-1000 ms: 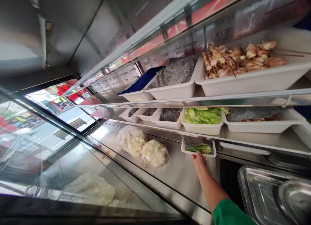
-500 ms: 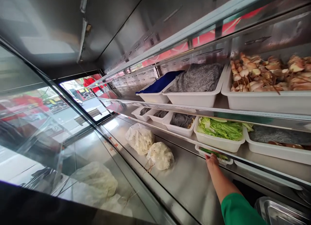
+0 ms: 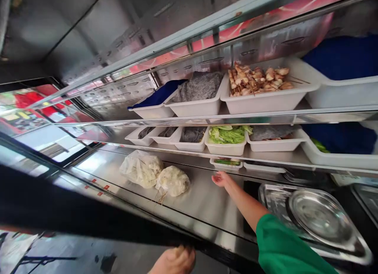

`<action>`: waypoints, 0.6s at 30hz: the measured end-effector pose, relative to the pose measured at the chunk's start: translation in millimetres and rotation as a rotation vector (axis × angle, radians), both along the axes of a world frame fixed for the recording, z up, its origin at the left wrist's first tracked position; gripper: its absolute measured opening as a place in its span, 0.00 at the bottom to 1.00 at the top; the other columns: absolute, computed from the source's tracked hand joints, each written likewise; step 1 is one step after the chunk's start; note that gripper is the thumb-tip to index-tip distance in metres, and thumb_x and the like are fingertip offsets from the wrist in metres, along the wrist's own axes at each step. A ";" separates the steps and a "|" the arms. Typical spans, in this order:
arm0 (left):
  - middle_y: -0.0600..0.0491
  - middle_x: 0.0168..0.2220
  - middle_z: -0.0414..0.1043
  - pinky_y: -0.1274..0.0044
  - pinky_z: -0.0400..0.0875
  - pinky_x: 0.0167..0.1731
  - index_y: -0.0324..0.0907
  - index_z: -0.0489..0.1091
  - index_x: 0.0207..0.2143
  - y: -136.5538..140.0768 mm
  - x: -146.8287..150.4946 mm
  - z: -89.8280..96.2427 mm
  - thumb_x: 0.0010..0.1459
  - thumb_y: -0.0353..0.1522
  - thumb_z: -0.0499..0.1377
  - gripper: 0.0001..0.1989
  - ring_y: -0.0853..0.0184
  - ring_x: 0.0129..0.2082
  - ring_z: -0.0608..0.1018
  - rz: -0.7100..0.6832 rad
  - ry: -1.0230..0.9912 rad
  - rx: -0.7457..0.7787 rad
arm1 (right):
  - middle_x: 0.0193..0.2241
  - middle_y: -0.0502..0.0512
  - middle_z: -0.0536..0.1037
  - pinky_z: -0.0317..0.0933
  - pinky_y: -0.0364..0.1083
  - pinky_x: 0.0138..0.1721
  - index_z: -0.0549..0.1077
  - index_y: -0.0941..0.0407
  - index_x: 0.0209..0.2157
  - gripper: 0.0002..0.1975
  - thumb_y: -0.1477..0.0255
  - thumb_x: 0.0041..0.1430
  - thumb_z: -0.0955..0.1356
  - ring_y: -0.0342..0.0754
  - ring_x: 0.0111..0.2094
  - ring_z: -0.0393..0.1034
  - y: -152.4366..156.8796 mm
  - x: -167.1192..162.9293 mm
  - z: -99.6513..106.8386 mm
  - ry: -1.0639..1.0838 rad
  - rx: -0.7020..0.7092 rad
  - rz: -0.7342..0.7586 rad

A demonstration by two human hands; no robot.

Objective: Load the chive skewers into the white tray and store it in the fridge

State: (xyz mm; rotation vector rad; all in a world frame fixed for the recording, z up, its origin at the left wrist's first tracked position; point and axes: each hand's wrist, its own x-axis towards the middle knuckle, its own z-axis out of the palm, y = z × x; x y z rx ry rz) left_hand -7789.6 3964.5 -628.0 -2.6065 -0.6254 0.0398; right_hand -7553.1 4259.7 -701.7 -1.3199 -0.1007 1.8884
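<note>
My right hand [image 3: 219, 178] reaches out over the steel counter [image 3: 206, 203], open and holding nothing, its fingers slightly bent. Just beyond it, apart from the fingers, a small white tray [image 3: 213, 162] of long green vegetables [image 3: 227, 162] sits below the lower shelf. Two tied plastic bags, a larger pale bag [image 3: 142, 168] and a smaller bag [image 3: 173, 181] with thin sticks poking out, rest left of the hand. At the bottom, my left hand [image 3: 175, 261] is slightly blurred, with curled fingers against the black frame edge [image 3: 141, 222]; what they grip is hidden.
White tubs line two shelves: skewered meat [image 3: 260, 80], a grey cloth [image 3: 197, 86] and blue cloths above, leafy lettuce [image 3: 226, 135] below. Metal trays with an oval steel dish [image 3: 320, 213] lie right of my arm. The lower shelf edge [image 3: 183, 148] overhangs the counter.
My right hand has let go of the small vegetable tray and drawn back. The view has swung right, showing more tubs and the metal trays. My left hand has come into view.
</note>
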 end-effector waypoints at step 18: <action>0.51 0.29 0.69 0.68 0.74 0.40 0.38 0.70 0.27 -23.3 43.1 34.9 0.70 0.28 0.42 0.21 0.63 0.34 0.74 0.068 -0.390 0.069 | 0.31 0.62 0.79 0.70 0.43 0.29 0.73 0.62 0.36 0.07 0.81 0.63 0.63 0.45 0.30 0.74 -146.6 220.3 156.8 -0.448 0.393 -0.176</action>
